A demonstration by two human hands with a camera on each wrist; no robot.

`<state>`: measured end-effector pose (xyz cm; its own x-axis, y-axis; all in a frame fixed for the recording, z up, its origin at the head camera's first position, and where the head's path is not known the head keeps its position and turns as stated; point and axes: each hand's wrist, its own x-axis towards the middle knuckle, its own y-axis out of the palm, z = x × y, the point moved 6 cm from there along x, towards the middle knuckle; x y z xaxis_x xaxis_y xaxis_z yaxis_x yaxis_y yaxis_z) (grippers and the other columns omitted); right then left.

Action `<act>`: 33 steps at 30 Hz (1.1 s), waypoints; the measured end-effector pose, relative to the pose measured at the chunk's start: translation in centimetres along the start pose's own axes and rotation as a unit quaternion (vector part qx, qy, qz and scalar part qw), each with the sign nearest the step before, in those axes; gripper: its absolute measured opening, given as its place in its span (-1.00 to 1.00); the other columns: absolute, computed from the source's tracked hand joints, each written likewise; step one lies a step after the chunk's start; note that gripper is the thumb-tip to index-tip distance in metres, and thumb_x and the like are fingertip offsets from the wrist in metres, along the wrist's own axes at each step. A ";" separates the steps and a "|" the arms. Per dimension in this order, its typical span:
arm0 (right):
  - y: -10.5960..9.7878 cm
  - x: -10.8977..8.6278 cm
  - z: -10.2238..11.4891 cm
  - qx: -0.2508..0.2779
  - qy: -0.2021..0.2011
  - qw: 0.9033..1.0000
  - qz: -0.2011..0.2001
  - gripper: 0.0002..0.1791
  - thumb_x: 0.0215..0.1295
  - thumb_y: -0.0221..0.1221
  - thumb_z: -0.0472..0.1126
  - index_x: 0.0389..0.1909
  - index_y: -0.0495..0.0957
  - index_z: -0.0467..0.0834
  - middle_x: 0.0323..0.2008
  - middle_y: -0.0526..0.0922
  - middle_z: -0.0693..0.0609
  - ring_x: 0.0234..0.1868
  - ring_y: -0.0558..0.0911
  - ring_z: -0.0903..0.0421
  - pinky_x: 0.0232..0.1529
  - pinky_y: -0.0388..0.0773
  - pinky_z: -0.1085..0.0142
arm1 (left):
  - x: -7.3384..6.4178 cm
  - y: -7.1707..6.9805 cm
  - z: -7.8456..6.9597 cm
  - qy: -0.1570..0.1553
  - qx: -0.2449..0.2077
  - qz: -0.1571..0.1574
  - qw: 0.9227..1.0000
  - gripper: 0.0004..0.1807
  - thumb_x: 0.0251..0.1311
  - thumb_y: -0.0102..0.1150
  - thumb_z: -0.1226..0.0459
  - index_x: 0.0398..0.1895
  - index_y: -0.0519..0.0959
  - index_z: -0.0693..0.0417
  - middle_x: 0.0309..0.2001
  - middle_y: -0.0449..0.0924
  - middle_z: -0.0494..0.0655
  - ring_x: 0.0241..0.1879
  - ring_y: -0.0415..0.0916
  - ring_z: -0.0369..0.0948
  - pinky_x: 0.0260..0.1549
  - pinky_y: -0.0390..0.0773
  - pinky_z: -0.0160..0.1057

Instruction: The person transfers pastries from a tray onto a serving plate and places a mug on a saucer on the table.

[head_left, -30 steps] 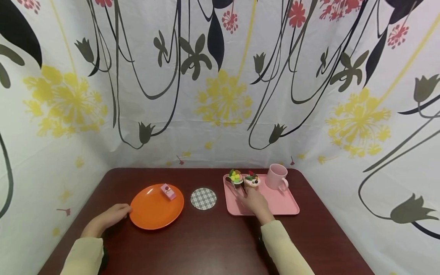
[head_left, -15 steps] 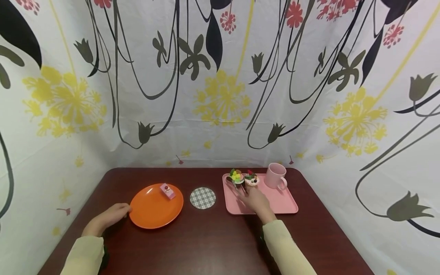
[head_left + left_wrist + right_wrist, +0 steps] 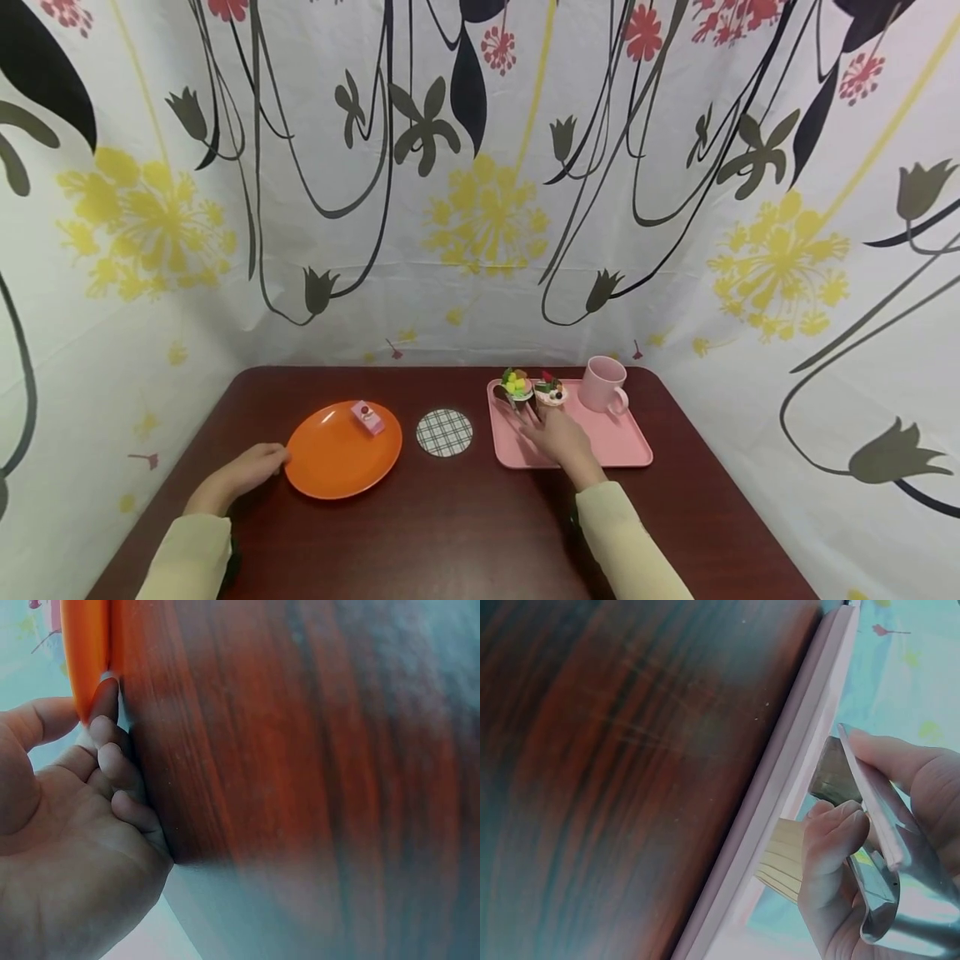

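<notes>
In the head view, my left hand (image 3: 243,473) is at the near-left rim of an orange plate (image 3: 337,467). In the left wrist view, its thumb lies above the rim and its fingers curl beneath, pinching it. A small pink cake slice (image 3: 367,418) sits on the plate's far side. My right hand (image 3: 558,438) grips silver metal tongs (image 3: 926,915) over the pink tray (image 3: 618,442). The tong tips reach toward two small dessert cups, one with yellow-green fruit (image 3: 515,385), the other with cream and berries (image 3: 551,393). Whether the tongs touch either cup is unclear.
A pink mug (image 3: 602,385) stands at the tray's back right. Between plate and tray lies a round checked coaster (image 3: 444,433). The dark wooden table (image 3: 420,542) meets a floral curtain (image 3: 480,317) at the back and sides.
Both hands stay almost where they were. My right fingers and the tongs shift only slightly near the dessert cups, and the whole head view drifts a little.
</notes>
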<state>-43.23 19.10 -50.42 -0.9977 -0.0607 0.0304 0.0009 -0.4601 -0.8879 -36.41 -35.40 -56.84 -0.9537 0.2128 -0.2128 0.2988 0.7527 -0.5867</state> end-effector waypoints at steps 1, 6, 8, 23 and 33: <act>-0.1 0.0 0.0 0.000 -0.002 1.000 -0.001 -0.25 0.45 0.34 0.12 0.52 0.47 -0.16 0.35 0.65 -0.26 0.31 0.65 -0.33 0.23 0.57 -0.28 | -0.3 0.0 -0.4 -0.009 -0.001 -0.004 1.000 -0.68 0.52 -0.06 0.08 -0.38 0.47 0.02 -0.39 0.42 -0.04 -0.36 0.33 -0.13 -0.30 0.28 -0.18; -0.4 -0.3 0.1 0.003 -0.002 1.000 -0.005 -0.25 0.44 0.34 0.12 0.53 0.47 -0.15 0.38 0.62 -0.26 0.33 0.64 -0.33 0.22 0.57 -0.29 | -1.0 0.2 -2.1 -0.045 -0.002 -0.036 0.998 -0.69 0.52 -0.05 0.15 -0.38 0.46 0.12 -0.39 0.42 -0.04 -0.33 0.35 -0.11 -0.24 0.30 -0.16; -0.5 -0.3 0.2 0.003 -0.007 1.000 -0.007 -0.26 0.43 0.35 0.11 0.52 0.49 -0.16 0.38 0.62 -0.26 0.32 0.64 -0.33 0.21 0.57 -0.29 | -1.3 0.2 -2.8 -0.056 0.006 -0.048 0.997 -0.68 0.55 -0.07 0.17 -0.38 0.45 0.14 -0.39 0.42 -0.06 -0.32 0.36 -0.12 -0.23 0.30 -0.15; -0.5 -1.0 1.4 -0.005 -0.030 0.999 -0.013 -0.22 0.41 0.35 0.15 0.53 0.47 -0.13 0.39 0.64 -0.16 0.34 0.66 -0.25 0.24 0.57 -0.28 | -1.8 0.5 -3.1 -0.062 0.023 -0.063 0.996 -0.68 0.57 -0.11 0.19 -0.36 0.47 0.15 -0.39 0.42 -0.06 -0.31 0.38 -0.13 -0.24 0.34 -0.15; -1.2 -1.7 3.0 -0.003 -0.031 0.999 -0.009 -0.23 0.41 0.35 0.19 0.48 0.52 -0.17 0.28 0.72 -0.17 0.29 0.69 -0.20 0.25 0.58 -0.24 | -1.8 0.4 -3.4 -0.064 0.027 -0.065 0.995 -0.70 0.54 -0.11 0.20 -0.36 0.47 0.15 -0.37 0.44 -0.06 -0.29 0.39 -0.12 -0.23 0.36 -0.15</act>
<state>-41.38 17.10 -48.05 -0.9914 -0.1074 0.0750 -0.0177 -0.4569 -0.8894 -34.65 -33.34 -54.05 -0.9732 0.0319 -0.2278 0.1775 0.7340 -0.6555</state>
